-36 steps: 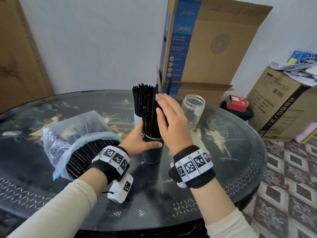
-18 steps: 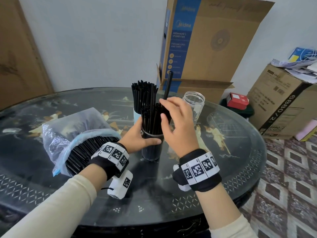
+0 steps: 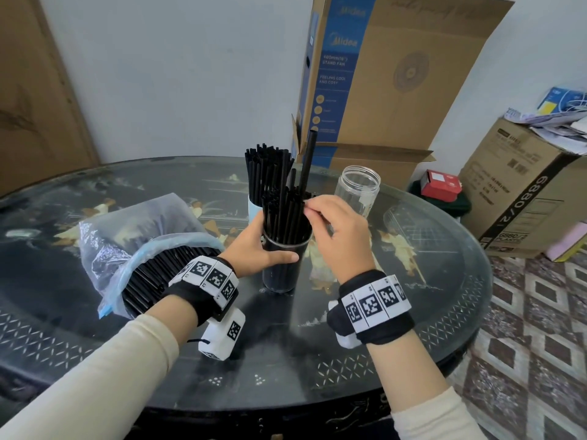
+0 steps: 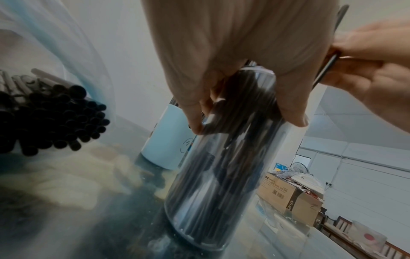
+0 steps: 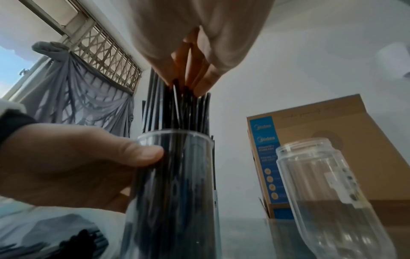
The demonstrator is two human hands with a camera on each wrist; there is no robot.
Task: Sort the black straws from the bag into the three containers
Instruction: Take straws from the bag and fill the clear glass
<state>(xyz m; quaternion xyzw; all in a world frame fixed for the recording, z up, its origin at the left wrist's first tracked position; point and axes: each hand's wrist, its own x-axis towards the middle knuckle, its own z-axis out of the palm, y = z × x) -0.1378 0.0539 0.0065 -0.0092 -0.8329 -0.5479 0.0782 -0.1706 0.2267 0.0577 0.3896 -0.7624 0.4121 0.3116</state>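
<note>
- bag (image 3: 139,236) at 9 o'clock on the tabletop (image 3: 413,312), straws lying flat, open ends facing me
- left hand (image 3: 257,246) wrapped round the cup (image 3: 282,265), steadying it
- right hand (image 3: 336,230) pinching the tall straw (image 3: 308,160), upright, pointing 12 o'clock
- next I'd guess: pull it, move to the empty jar (image 3: 359,192) at 2 o'clock

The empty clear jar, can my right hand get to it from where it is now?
Probably yes: the empty clear jar stands open just beyond the right hand, nothing between them, though it pinches a straw.
</note>
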